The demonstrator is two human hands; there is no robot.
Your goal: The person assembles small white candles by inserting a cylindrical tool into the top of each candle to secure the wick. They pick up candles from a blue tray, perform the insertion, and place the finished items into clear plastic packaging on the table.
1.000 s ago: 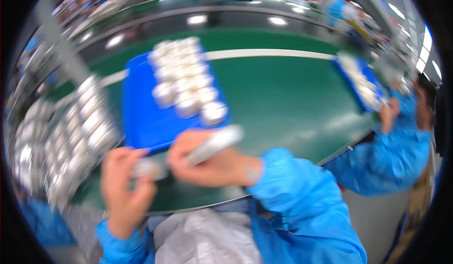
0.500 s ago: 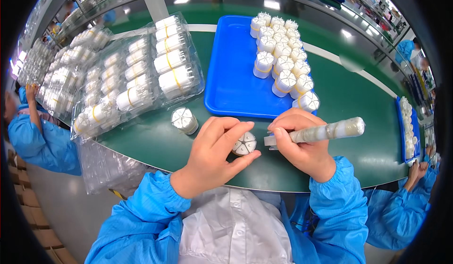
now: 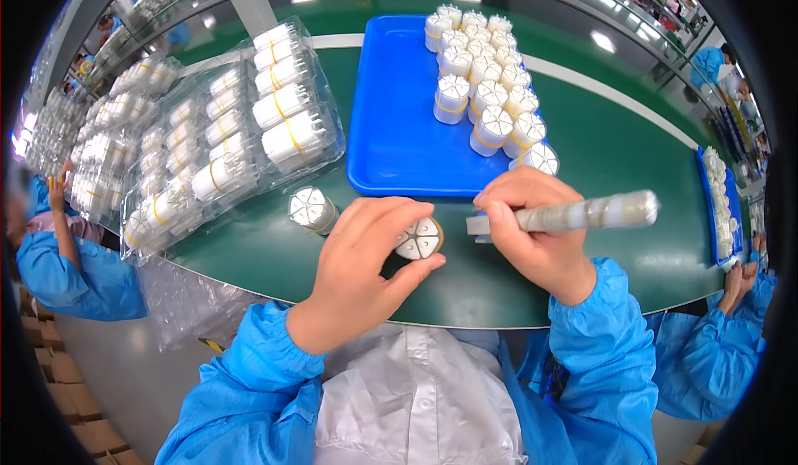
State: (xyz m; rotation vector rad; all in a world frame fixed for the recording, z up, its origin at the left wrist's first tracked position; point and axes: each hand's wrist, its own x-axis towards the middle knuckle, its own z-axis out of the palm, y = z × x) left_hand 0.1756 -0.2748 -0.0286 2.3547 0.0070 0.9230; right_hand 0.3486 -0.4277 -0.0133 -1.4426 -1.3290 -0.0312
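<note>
My left hand (image 3: pixel 347 259) grips a short round bundle of white wedge-shaped pieces (image 3: pixel 420 239) between thumb and fingers, just above the green table. Its segmented end faces up, and a bit of yellow band shows at its right side. In my right hand (image 3: pixel 540 232) is a stick-like tool with a tape-wrapped grey handle (image 3: pixel 617 212). The handle points right, while a flat pale block at the tool's other end points toward the bundle, apart from it. A similar white bundle (image 3: pixel 309 207) stands on the table beyond my left hand.
A blue tray (image 3: pixel 391 145) lies beyond my hands, with several banded bundles (image 3: pixel 490 91) on its right side. Clear plastic trays (image 3: pixel 291 124) of white bundles are at the left. Co-workers in blue sleeves (image 3: pixel 75 274) sit at both sides. Another blue tray (image 3: pixel 716 207) lies far right.
The whole view has shifted slightly. The bundle in my left hand is turned a little, showing its yellow band. My right hand and the tool have moved slightly right, away from the bundle.
</note>
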